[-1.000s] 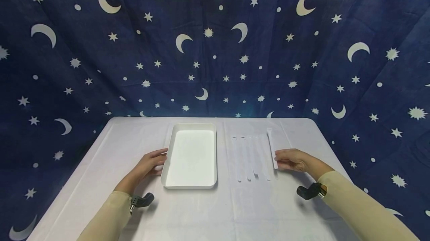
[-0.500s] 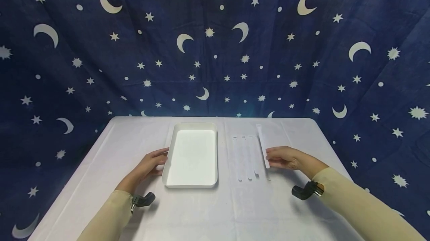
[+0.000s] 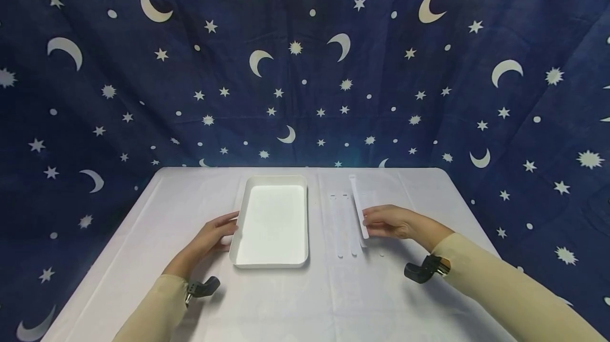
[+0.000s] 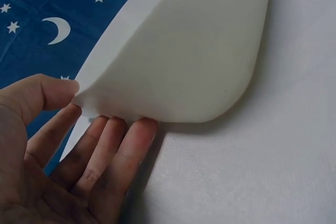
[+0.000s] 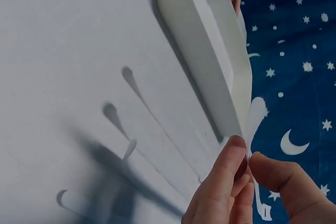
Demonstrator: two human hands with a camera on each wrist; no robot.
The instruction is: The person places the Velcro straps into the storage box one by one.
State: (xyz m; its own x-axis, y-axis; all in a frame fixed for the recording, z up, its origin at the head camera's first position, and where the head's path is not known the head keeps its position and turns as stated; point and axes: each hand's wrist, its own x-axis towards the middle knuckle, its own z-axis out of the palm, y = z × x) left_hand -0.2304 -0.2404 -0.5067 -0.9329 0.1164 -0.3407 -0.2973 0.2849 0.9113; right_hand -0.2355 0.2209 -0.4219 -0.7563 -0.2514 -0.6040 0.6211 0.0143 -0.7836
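Between the thumb and fingertips of the right hand [image 3: 388,223]: one long white strip [image 3: 358,207], pinched toward its near end, raised off the table, tilted, one end rounded and the other narrow with a small notch. Its place: right of the tray, above the row of loose strips. Beneath and about it, on the tabletop, loose white strips, pale against the cloth: a first strip [image 3: 336,225], nearest the tray, roughly lengthwise to the person; a second strip [image 3: 350,225], just beside it; a third, partly hidden, showing an upturned tip [image 5: 130,149]; a fourth, largely covered by the hand in the head view, showing a rounded end [image 5: 68,200]. Left hand [image 3: 207,236]: fingers loosely extended, unclenched, tips touching the outside of the tray's left wall, thumb at the rim. Tray [image 3: 271,225]: one, white, rectangular, rounded corners, low walls, lying flat with its long sides running away from the person. Sleeves, cream: left sleeve [image 3: 152,305], right sleeve [image 3: 514,284]; at each cuff a black fitting [image 3: 421,272]. Table [image 3: 286,305]: white covering, rounded far corners. Behind: dark blue curtain [image 3: 305,93], printed with pale moons, stars and dots.
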